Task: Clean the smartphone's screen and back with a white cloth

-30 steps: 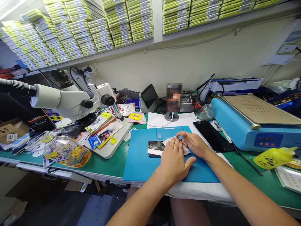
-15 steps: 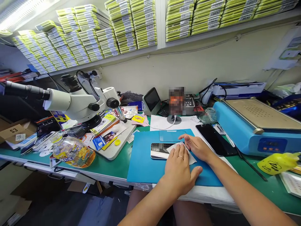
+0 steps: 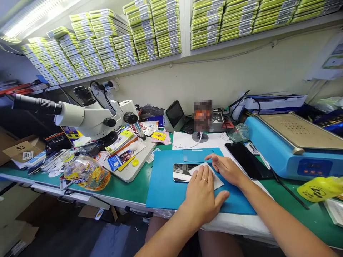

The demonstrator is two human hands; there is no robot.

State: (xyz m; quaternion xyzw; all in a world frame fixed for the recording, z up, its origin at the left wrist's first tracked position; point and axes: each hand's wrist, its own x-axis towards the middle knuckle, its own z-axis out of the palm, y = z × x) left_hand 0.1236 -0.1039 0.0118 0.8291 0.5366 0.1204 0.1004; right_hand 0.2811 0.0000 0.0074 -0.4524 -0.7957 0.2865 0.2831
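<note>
A phone-sized device (image 3: 181, 174) with a glossy, reflective face lies on the blue mat (image 3: 163, 192). Over its right part is a white cloth (image 3: 218, 183), and my left hand (image 3: 202, 194) rests flat on that cloth with fingers extended and thumb apart. My right hand (image 3: 226, 168) is just beyond, near the device's right end, its index finger and thumb apart; its other fingers are partly hidden. Behind the device sits a clear glass panel (image 3: 197, 155) with a dark outline. To the right lies a large black phone (image 3: 245, 160).
A microscope (image 3: 88, 119) and a plastic jar (image 3: 87, 173) stand left. At right are a blue heating machine (image 3: 284, 157), a yellow bottle (image 3: 318, 189) and a glass jar (image 3: 239, 132). A small display (image 3: 174, 116) stands behind the mat.
My left hand has slid slightly left along the device with the cloth under it. My right hand stays in nearly the same place. The whole view has shifted a little.
</note>
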